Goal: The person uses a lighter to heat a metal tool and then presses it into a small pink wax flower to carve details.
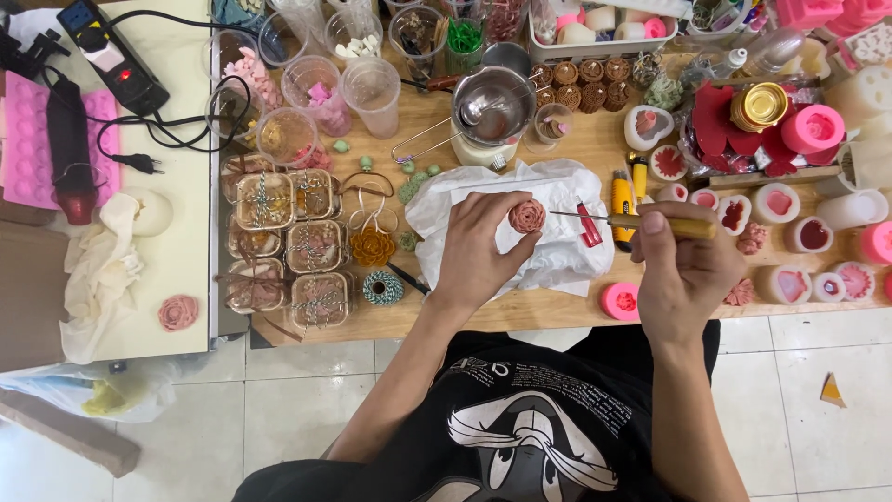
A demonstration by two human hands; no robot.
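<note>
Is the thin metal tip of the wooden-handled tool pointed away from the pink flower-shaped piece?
No: the right hand holds the wooden-handled tool with its metal tip aimed at the pink flower-shaped piece held in the left hand.

The left hand (478,244) holds a small pink flower-shaped candle (527,217) in its fingertips above a crumpled white cloth (557,256) on the wooden table (427,316). The right hand (683,270) grips a wooden-handled pick (641,222), its thin metal tip pointing at the candle. A metal bowl (492,102) stands behind the cloth, and small clear boxes (288,246) tied with string sit to the left.
</note>
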